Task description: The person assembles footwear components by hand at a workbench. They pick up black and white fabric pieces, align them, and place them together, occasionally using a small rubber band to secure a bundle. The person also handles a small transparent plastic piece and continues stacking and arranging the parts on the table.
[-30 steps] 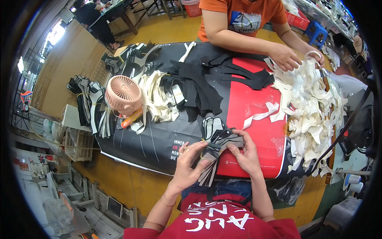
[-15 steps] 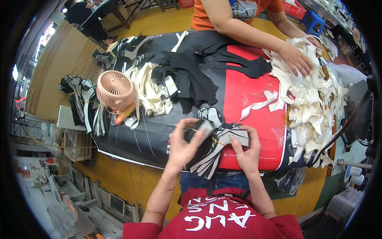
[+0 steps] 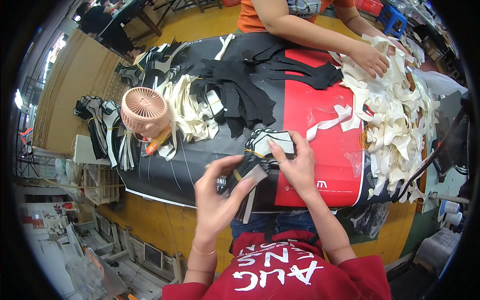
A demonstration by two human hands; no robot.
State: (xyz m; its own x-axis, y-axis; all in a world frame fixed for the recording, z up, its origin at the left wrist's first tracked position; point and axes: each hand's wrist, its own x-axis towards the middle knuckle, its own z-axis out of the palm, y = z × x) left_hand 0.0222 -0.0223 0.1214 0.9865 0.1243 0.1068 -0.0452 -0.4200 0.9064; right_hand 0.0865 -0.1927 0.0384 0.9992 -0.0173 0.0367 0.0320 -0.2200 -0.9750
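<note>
My left hand [image 3: 216, 192] is closed on a bundle of black and grey cut fabric pieces [image 3: 256, 173], wrapped with a yellowish band. Just above and to its right, my right hand [image 3: 300, 162] grips another bundle of light grey fabric pieces with black edges [image 3: 275, 142], its thumb lying across the top. A yellow band also crosses this second bundle. The two bundles meet or overlap between my hands, over the front of the table. Dark and pale strips [image 3: 246, 207] hang below toward the table's near edge; which bundle they belong to is hard to tell.
Black fabric pieces [image 3: 240, 92] lie mid-table. A pink fan [image 3: 145, 111], an orange-yellow tube [image 3: 159, 141], cream strips [image 3: 187, 110] and banded bundles [image 3: 97, 122] stand left. Across the table, a co-worker's hand [image 3: 370, 60] rests on a heap of cream pieces [image 3: 392, 130].
My right hand has raised its bundle up and to the left. My left hand has come down and left with its bundle. The co-worker's hand shifted slightly over the cream heap.
</note>
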